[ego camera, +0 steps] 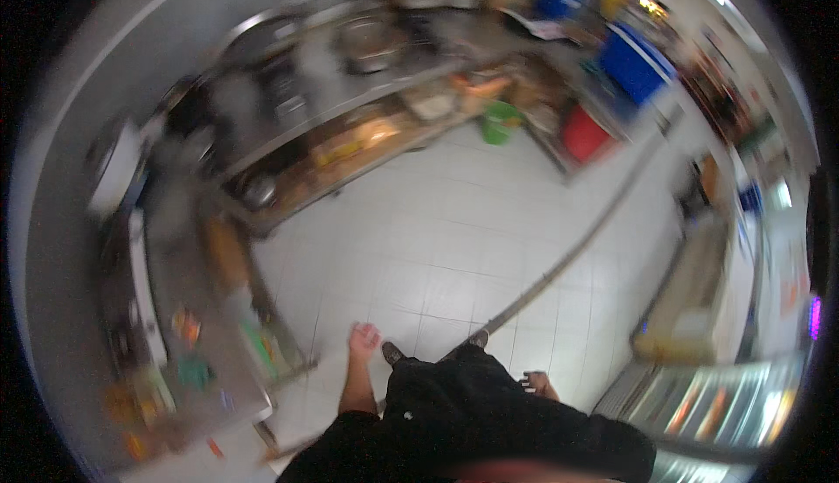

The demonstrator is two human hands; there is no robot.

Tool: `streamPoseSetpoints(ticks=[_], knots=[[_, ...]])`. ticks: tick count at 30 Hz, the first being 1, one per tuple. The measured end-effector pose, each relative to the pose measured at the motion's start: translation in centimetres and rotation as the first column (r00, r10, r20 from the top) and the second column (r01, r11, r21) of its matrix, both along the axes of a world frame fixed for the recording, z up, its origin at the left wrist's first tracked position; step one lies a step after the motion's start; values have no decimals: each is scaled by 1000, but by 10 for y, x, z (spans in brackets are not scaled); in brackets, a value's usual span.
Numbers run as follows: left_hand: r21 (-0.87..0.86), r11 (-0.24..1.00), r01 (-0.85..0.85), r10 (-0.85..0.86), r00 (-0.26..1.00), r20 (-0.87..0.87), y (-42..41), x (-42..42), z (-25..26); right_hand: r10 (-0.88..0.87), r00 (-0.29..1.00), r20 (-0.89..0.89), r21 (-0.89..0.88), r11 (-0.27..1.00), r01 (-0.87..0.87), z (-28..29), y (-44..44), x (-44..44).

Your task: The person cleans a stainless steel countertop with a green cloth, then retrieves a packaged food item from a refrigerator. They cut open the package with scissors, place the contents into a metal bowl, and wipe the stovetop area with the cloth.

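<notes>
Both arms hang beside my body, which wears dark clothing. My left hand is held out over the white tiled floor, left of my shoes, its fingers loosely curled and nothing seen in it. At the right of my dark clothing, my right hand shows only in part, with bent fingers; blur hides whether anything is in it. Neither hand touches a counter. The metal counter at the left, with a green item on it, is nearest to my left hand.
A long stove counter with pans and a lower shelf crosses the upper left. A green bucket and a red tub stand at its right end. A narrow floor channel runs diagonally from my feet. A glass-fronted cooler is at the lower right.
</notes>
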State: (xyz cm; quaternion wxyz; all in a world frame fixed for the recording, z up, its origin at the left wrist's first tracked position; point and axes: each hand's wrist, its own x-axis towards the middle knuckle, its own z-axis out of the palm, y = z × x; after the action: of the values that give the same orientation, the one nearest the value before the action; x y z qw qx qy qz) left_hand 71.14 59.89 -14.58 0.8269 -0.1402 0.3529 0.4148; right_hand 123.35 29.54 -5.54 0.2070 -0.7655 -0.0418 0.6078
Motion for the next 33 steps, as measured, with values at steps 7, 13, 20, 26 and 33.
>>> streamPoseSetpoints(ticks=[7,13,20,26,33], knots=[[26,287,958,-636,210,-743,38,273,77,-522,849,79,-61,848,527,11,-40,36],[-316,279,907,-487,-150,-860,86,357,49,-616,787,42,-131,777,615,-43,-44,112],[-586,62,808,-583,-447,-679,108,447,39,-603,797,-36,81,793,604,-38,36,273],[-514,-289,808,-609,-569,-552,149,595,-38,-664,745,-56,114,737,666,-75,47,423],[-550,-347,760,-270,-642,-717,218,897,-53,-719,691,-74,-270,681,681,-53,21,560]])
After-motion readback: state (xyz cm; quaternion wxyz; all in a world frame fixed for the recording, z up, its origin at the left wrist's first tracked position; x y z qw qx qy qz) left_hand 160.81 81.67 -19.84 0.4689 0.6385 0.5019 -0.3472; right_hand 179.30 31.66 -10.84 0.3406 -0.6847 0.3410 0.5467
